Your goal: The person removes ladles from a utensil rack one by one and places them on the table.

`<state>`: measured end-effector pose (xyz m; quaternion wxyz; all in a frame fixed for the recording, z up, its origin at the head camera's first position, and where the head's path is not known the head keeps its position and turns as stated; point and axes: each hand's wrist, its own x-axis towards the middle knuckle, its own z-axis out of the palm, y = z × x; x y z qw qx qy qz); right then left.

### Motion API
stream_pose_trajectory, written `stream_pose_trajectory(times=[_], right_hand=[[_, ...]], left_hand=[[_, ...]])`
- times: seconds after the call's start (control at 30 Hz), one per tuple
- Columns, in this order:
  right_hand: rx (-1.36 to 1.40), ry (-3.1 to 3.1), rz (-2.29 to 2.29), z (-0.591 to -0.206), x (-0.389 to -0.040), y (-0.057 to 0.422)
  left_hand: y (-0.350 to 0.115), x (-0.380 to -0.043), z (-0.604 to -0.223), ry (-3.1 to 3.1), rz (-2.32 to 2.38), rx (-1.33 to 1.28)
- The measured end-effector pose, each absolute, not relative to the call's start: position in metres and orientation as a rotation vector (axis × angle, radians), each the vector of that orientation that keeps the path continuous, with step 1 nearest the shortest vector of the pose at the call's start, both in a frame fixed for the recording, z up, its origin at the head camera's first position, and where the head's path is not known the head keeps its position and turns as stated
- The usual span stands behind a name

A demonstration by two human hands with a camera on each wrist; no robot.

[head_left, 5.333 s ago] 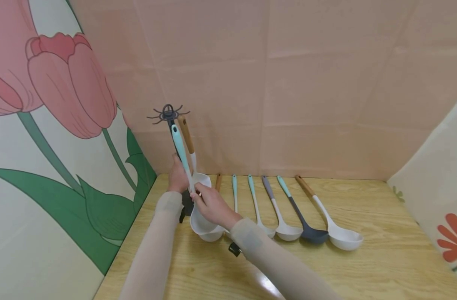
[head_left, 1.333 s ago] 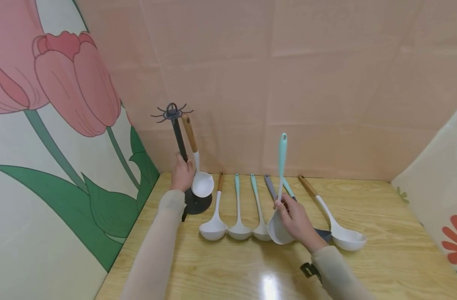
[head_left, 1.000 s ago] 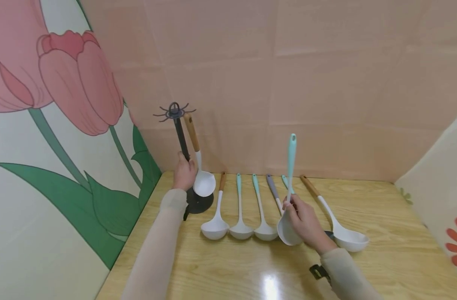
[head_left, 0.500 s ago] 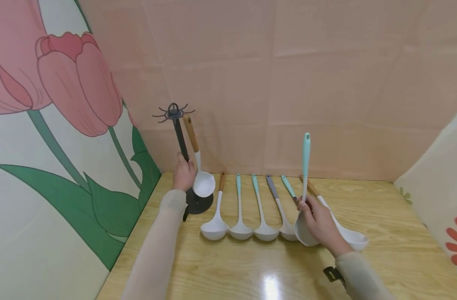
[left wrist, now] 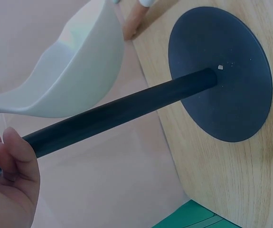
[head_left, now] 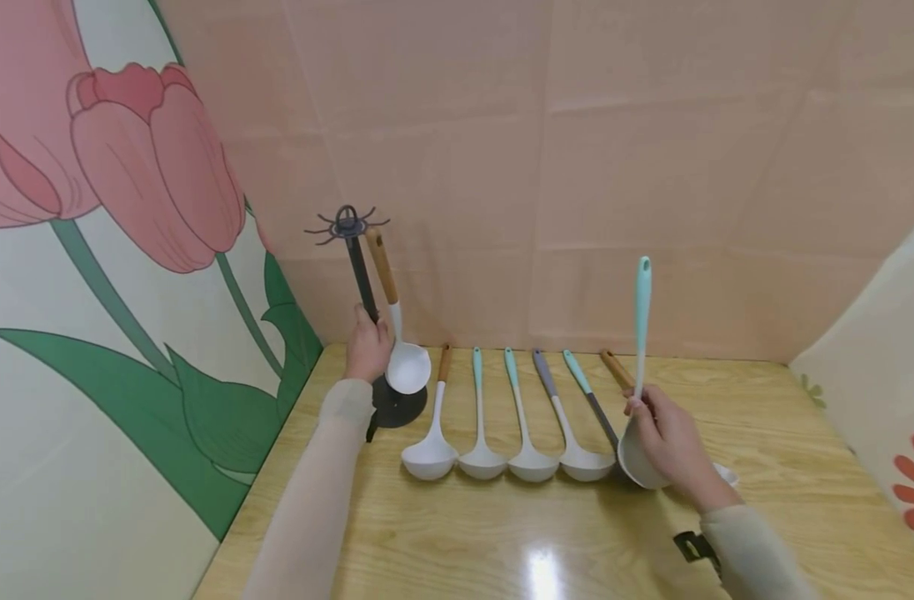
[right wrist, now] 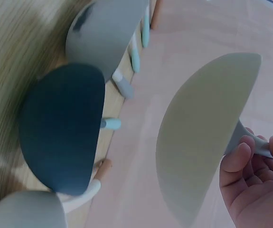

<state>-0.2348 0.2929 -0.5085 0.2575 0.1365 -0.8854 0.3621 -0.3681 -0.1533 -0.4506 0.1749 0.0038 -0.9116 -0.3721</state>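
My left hand (head_left: 367,346) grips the pole of a black utensil stand (head_left: 362,279) with a round base and a ring of hooks on top. Beside the pole a white ladle with a wooden handle (head_left: 407,368) hangs from a hook, bowl down. To the right, my right hand (head_left: 674,437) pinches a white ladle with a mint handle (head_left: 643,308) low on its neck, handle pointing up. In the right wrist view this ladle's bowl (right wrist: 202,137) is raised above the row, apart from a dark ladle (right wrist: 65,128) with a mint handle.
Several ladles lie side by side on the wooden table, handles toward the back wall: a wooden-handled one (head_left: 430,457) at left, mint-handled ones, a purple-grey-handled one (head_left: 586,465), then a wooden handle (head_left: 616,369) partly behind my right hand. A tulip-printed wall (head_left: 157,175) bounds the left.
Earlier my right hand held the mint-handled ladle at the stand; it has since carried it rightward, over the row to the right end. The left hand stays on the pole.
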Motion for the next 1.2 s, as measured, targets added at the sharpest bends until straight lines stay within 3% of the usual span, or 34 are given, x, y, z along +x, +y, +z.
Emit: stream_pose_trajectory(times=[1.2], right_hand=[[0.164,-2.701,0.629,-0.517,-0.250,0.406]], left_hand=[[-0.154,-0.369,-0.452,-2.574,-1.066,-0.005]])
